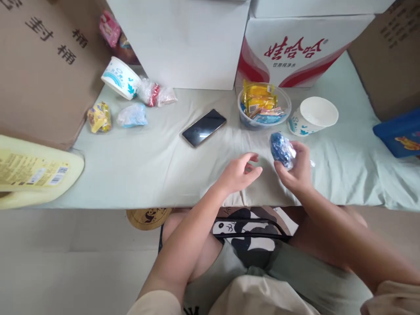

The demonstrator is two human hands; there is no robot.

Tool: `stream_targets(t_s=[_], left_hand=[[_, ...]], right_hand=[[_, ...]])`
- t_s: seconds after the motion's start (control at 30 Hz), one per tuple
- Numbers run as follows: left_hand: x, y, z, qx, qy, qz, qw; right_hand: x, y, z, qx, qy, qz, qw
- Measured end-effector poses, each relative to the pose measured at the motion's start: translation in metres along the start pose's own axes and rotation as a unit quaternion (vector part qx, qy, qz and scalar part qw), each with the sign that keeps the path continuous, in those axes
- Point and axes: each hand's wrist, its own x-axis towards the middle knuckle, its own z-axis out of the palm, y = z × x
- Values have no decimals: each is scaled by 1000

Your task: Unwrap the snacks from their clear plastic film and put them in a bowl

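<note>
Between the fingers and thumb of my right hand is a blue bundle in clear plastic wrap; its exact kind does not show. My left hand hovers over the cloth to its left, fingers curved and apart, holding nothing. Just beyond the bundle stands a clear round tub with yellow packets and blue packets inside. To the tub's right is a white paper cup with a blue print. A dark-screened phone lies flat, left of the tub.
At the left, another paper cup lies tipped beside plastic-wrapped bundles and a yellow packet. A pale yellow jug stands at the near left edge. White boxes line the back; a blue container is far right.
</note>
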Motion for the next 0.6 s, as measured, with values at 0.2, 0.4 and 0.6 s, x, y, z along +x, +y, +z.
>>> stream_targets(t_s=[0.2, 0.4, 0.6], left_hand=[[17, -14, 13, -192, -37, -31, 980], [26, -24, 12, -216, 49, -52, 974], [31, -31, 4, -241, 95, -18, 966]], right_hand=[[-18, -1, 13, 55, -56, 14, 997], [-5, 5, -13, 89, -178, -57, 978], [5, 50, -40, -195, -9, 79, 978]])
